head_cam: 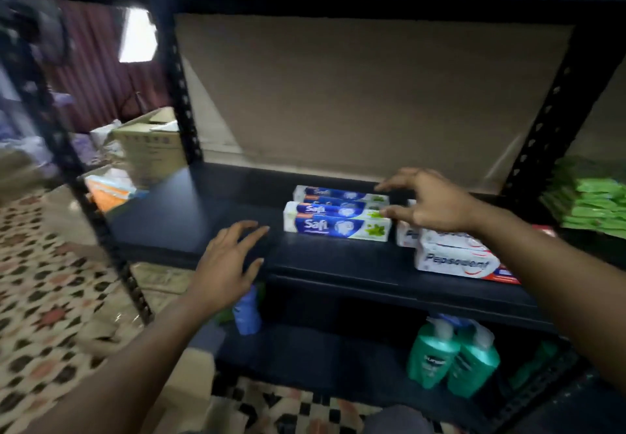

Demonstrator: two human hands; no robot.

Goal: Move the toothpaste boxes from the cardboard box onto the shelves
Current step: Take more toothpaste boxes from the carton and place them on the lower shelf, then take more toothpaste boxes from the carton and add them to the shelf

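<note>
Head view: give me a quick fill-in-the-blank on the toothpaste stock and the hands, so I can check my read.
The blue-and-white toothpaste boxes stacked in the middle are branded ____.
The white-and-red toothpaste boxes to their right read ____.
The left hand and the right hand have spread fingers and hold ____.
Stacked green packets lie at the view's far ____ edge.
Missing words: Safi; Pepsodent; nothing; right.

floor: patterned carpet (40, 264), black-cream-red | back left: dark red curtain (88, 61) | light: bright rectangular panel (137, 35) before it | rear: tan wall (372, 94)
</note>
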